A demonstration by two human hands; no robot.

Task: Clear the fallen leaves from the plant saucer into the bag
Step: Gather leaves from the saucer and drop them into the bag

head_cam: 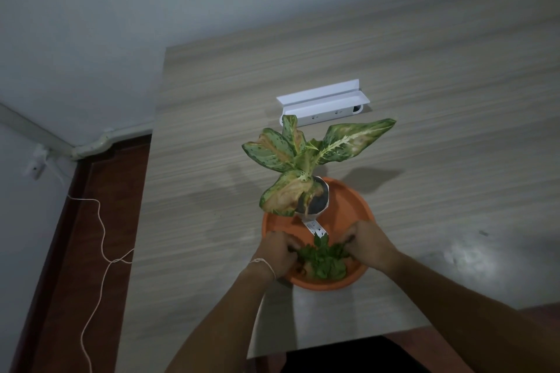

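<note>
An orange plant saucer (348,206) sits on the wooden table near its front edge. In its back half stands a small pot (318,200) with a variegated green and yellow plant (306,154). A pile of fallen green leaves (322,260) lies in the saucer's front half. My left hand (277,251) presses against the pile's left side, fingers curled into the leaves. My right hand (368,242) closes in on the pile's right side, fingertips in the leaves. No bag is in view.
A white power strip box (324,103) lies on the table (424,130) behind the plant. The table's left edge drops to a red-brown floor (91,251) where a thin white cord (100,251) trails. A grey wall stands behind.
</note>
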